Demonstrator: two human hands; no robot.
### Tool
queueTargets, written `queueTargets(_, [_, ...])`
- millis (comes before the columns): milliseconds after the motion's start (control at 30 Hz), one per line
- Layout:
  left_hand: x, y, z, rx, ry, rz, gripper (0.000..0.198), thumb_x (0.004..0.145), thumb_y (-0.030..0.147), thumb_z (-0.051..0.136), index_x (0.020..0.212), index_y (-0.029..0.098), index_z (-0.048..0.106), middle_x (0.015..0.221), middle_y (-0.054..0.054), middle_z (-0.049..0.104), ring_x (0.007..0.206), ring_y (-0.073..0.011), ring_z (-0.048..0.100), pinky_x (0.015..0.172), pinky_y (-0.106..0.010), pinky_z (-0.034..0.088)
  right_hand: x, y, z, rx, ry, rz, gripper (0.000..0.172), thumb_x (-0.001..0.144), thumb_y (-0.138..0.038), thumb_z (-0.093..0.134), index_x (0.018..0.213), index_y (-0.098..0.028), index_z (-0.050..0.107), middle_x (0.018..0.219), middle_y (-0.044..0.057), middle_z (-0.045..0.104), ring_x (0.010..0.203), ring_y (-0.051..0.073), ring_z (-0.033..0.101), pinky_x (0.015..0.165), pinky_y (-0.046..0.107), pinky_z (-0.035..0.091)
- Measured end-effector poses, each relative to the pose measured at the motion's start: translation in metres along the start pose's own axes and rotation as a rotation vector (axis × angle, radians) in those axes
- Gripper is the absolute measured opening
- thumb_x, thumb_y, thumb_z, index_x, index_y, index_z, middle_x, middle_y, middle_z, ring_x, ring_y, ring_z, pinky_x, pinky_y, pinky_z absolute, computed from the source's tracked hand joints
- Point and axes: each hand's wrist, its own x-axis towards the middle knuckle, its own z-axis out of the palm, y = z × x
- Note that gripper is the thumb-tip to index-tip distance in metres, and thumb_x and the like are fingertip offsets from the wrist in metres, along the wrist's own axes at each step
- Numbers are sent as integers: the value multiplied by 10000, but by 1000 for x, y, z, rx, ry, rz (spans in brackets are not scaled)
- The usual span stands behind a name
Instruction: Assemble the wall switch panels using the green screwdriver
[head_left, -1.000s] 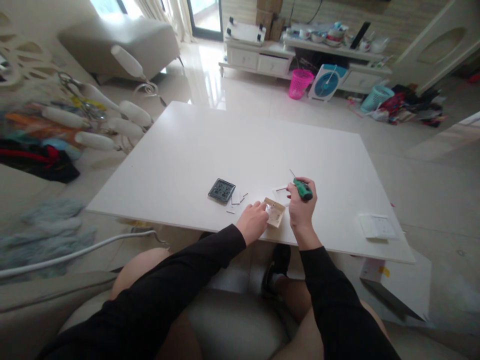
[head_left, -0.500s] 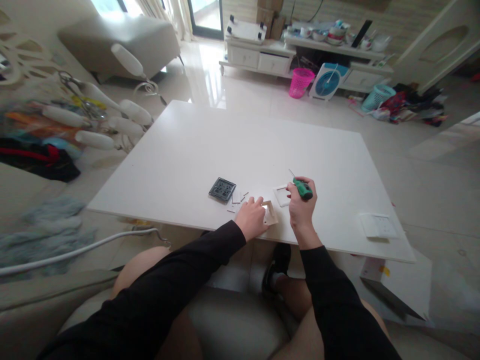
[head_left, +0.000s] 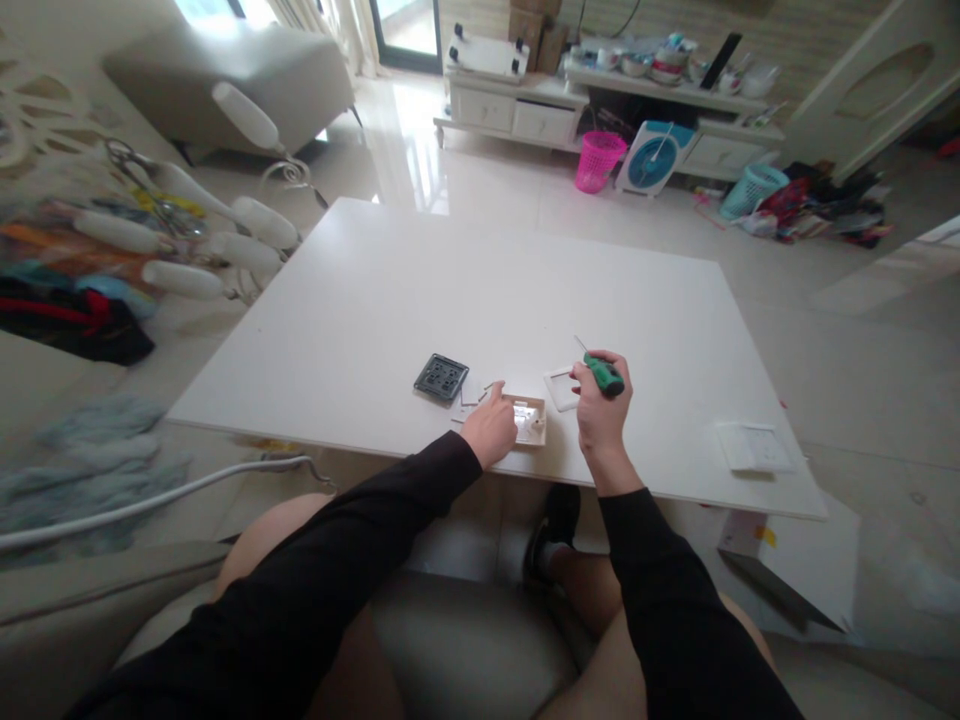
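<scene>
My right hand [head_left: 600, 415] is closed round a green-handled screwdriver [head_left: 602, 371], its thin tip pointing up and away to the left. My left hand [head_left: 491, 430] rests at the near edge of the white table [head_left: 487, 290], fingers curled against the left side of a small tan square part [head_left: 529, 419] lying flat. A white square frame [head_left: 561, 389] lies just left of the right hand. A dark grey square module [head_left: 442, 377] sits further left, with a few small white pieces and screws [head_left: 472, 398] between it and the tan part.
A white switch plate [head_left: 752, 446] lies near the table's right corner. On the left stands a white ornate rack [head_left: 187, 240] with clutter. A pink basket [head_left: 598, 162], a blue fan [head_left: 650, 158] and low white cabinets [head_left: 525, 115] stand beyond. My knees are under the table edge.
The tan part has come down from a tilted hold to lie flat on the table, shifted a little left. My left hand followed it leftward. The right hand with the screwdriver stayed put.
</scene>
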Motion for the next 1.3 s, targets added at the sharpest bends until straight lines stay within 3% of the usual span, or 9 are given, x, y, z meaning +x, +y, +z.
queueTargets(133, [3,-3,-7,5,-66,-20,262,805,-54,518,839,114,716,1073,-235,712,1436,-377,560,1110,-474,556,0,-1,0,6,2,8,282,787,-366,750,1020,-247,645,820,-44,672,751,166,639,721,326,518])
queueTargets(300, [6,-4,-19,32,-98,-34,247,832,-41,517,885,115,700,1174,-251,708,1502,-338,502,1099,-425,570,2,0,-2,10,5,10,287,781,-363,755,1020,-249,645,820,-39,676,766,172,647,713,319,510])
queueTargets(500, [11,-3,-41,104,-16,-146,325,941,82,496,1218,119,662,1402,-188,607,1050,-294,728,918,-439,606,5,3,-3,6,18,17,292,773,-362,752,1022,-252,648,823,-45,662,760,168,640,711,316,507])
queueTargets(633, [19,-20,-66,223,61,-286,427,927,86,495,1324,158,634,1380,-203,587,1287,-384,594,1027,-526,535,5,1,-3,14,12,25,292,766,-354,748,1020,-249,648,783,-53,644,722,163,626,701,317,506])
queueTargets(700, [20,-33,-74,277,24,-406,501,900,134,579,1397,192,603,1485,-211,515,1349,-418,534,1048,-547,520,5,0,-4,13,10,26,288,767,-352,745,1017,-249,646,782,-53,643,719,160,624,702,316,507])
queueTargets(833, [15,-52,-75,256,-109,-499,601,866,273,686,1452,212,569,1523,-226,453,1340,-445,529,1070,-560,501,4,-2,-4,17,5,31,286,766,-351,745,1013,-248,644,776,-56,638,717,158,624,690,307,498])
queueTargets(1033, [13,-60,-70,234,-76,-509,686,841,221,695,1503,219,518,1455,-217,467,1321,-417,543,1062,-529,515,4,-4,-5,33,10,35,286,766,-341,750,1013,-242,644,781,-56,643,705,153,626,683,307,495])
queueTargets(1200, [18,-51,-76,-23,184,-377,839,723,162,798,1504,208,495,1427,-202,514,1393,-393,495,1140,-545,479,4,-7,-5,57,16,29,265,800,-345,739,1022,-250,628,785,-55,661,713,152,648,673,299,503])
queueTargets(1300, [23,-37,-74,-578,216,-288,878,689,152,818,1489,209,458,1368,-171,595,1244,-309,621,1090,-520,524,3,-11,-2,68,0,40,282,824,-397,735,1042,-257,620,801,-46,688,750,163,697,665,292,518])
